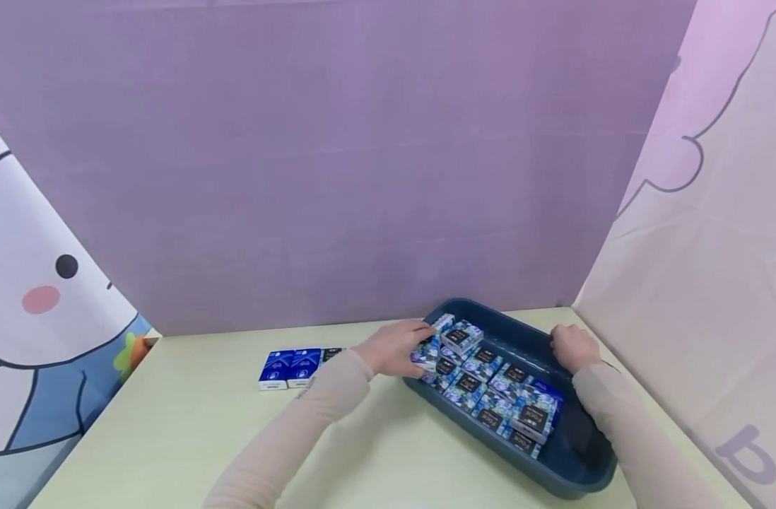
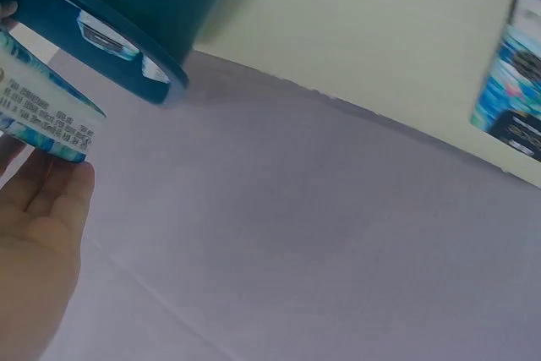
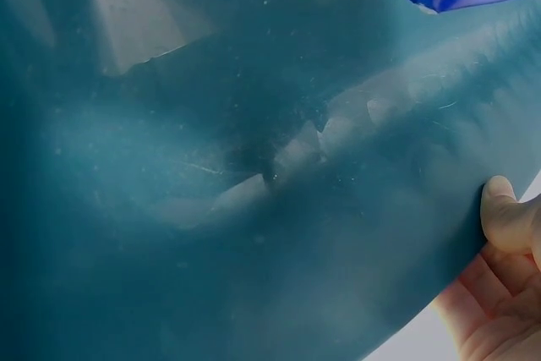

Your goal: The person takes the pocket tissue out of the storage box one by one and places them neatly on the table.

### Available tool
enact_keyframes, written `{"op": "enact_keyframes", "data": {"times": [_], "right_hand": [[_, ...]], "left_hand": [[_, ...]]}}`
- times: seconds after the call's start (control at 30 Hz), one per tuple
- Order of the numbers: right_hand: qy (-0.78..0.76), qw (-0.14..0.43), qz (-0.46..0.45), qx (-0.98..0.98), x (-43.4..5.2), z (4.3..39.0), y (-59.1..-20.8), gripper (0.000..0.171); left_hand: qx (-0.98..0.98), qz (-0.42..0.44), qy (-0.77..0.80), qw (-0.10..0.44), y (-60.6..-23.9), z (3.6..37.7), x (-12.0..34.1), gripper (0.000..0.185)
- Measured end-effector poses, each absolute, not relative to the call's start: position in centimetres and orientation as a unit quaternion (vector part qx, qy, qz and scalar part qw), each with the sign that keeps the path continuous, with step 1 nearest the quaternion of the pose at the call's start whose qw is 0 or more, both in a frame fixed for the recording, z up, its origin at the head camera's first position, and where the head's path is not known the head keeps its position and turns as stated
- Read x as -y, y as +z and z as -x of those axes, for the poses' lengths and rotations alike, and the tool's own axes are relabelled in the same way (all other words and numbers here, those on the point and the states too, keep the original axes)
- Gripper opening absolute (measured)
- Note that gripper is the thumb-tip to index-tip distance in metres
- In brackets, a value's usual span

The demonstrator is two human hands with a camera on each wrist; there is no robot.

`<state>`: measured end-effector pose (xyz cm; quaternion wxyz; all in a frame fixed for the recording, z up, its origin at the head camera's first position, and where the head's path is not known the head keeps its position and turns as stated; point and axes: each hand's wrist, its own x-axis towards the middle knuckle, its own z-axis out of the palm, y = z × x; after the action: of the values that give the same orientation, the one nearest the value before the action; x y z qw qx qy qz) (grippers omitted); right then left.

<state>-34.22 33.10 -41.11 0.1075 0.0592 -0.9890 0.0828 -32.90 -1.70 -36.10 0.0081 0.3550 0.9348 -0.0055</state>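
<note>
A dark blue plastic tub (image 1: 575,470) stands angled on the table, with several blue floral tissue packs (image 1: 467,389) laid in it. Over its left end my left hand (image 1: 393,348) holds one floral tissue pack (image 1: 427,355) between thumb and fingers. The left wrist view shows this pack's printed side (image 2: 46,112) beside the tub wall. On the tub's far right side my right hand (image 1: 575,348) grips the rim; in the right wrist view the thumb (image 3: 500,213) lies on the inner wall, fingers outside. A plain blue pack (image 1: 549,390) pokes out from under a floral one.
Left of the tub, two plain blue packs (image 1: 291,367) lie in a row on the pale table (image 1: 172,424), with a floral pack (image 1: 329,353) partly hidden by my left sleeve. A purple backdrop (image 1: 362,177) rises behind, and a printed panel (image 1: 712,297) stands close on the right.
</note>
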Motion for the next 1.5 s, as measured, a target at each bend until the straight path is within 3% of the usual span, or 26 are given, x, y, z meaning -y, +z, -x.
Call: {"op": "enact_keyframes", "data": {"times": [1.0,1.5], "right_hand": [[0.074,0.108,-0.061,0.989,-33.6,34.8,-41.0,0.007],[0.075,0.103,-0.06,0.99,-33.5,34.8,-41.6,0.007]], "left_hand": [[-0.964,-0.254,0.079,0.0,-38.3,34.8,10.1,0.075],[-0.965,-0.251,0.067,0.024,-41.4,35.3,10.7,0.076]]}}
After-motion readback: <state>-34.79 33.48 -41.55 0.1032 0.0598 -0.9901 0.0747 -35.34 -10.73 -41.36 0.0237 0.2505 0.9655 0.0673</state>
